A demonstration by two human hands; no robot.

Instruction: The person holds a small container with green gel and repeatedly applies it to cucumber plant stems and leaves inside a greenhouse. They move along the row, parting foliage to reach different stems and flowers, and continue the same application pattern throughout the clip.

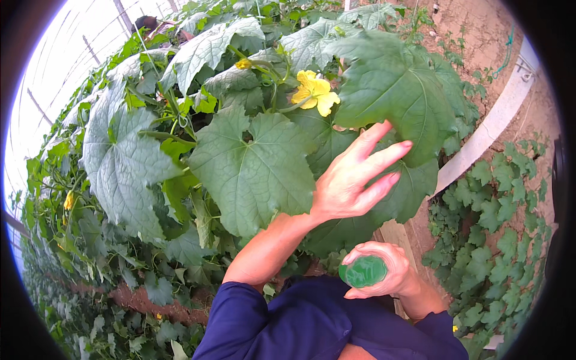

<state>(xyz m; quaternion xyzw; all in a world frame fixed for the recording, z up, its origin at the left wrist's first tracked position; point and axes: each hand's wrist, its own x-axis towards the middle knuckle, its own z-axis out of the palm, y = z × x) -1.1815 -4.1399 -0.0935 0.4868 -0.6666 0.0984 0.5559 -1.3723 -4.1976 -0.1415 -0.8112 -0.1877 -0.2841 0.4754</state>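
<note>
My left hand (355,177) reaches up to the right, its fingers spread. The fingertips are at the lower edge of a large green leaf (400,90) of a gourd-like vine; whether they press on it I cannot tell. Beyond the hand, an open yellow flower (310,93) shows among the leaves. Another broad leaf (254,166) lies left of my left hand, over part of the forearm. Close to my body, my right hand (396,267) is wrapped around a round container of green stuff (366,271), seen from above. What the green stuff is cannot be settled.
Dense vines (126,157) fill the left, with a yellow bud (243,64) on a stem. A pale curved strip (486,130) runs along the right beside bare soil (472,27). Low leafy plants (490,238) grow at the lower right. Thin support strings hang among the vines.
</note>
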